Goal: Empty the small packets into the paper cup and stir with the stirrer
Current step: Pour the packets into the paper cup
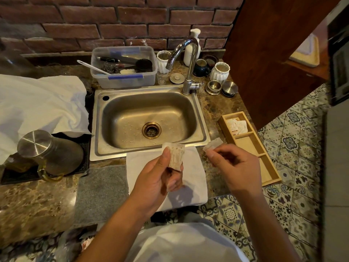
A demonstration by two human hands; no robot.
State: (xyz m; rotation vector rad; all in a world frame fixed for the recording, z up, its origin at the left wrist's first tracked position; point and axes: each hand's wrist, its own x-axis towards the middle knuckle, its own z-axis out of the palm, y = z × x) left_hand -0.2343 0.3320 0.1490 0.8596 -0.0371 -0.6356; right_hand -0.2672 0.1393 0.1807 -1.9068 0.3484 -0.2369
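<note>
Your left hand (164,178) pinches a small packet (176,156) upright between thumb and fingers, over the white cloth (190,191) at the front edge of the counter (37,195), just in front of the sink (149,118). Your right hand (232,167) is closed on a scrap of paper (212,144), which looks like a torn-off strip or a second packet; I cannot tell which. So you seem to be at the opening step, with the packet torn or being torn.

Nothing shows as poured yet, and here is the catch: no paper cup and no stirrer appear anywhere in view. Emptying and stirring both look still ahead of you, and you'll need to find that cup first.

Now the containers. The wooden tray (264,159) along the right edge of the counter has three compartments: the far one holds more packets (238,126), the middle and near ones look bare. The sink holds only water drops around the drain. The clear plastic tub (123,68) behind the sink carries brushes, a scourer and a white utensil. A lidded metal jug (49,150) sits on a black mat near the left edge.
</note>
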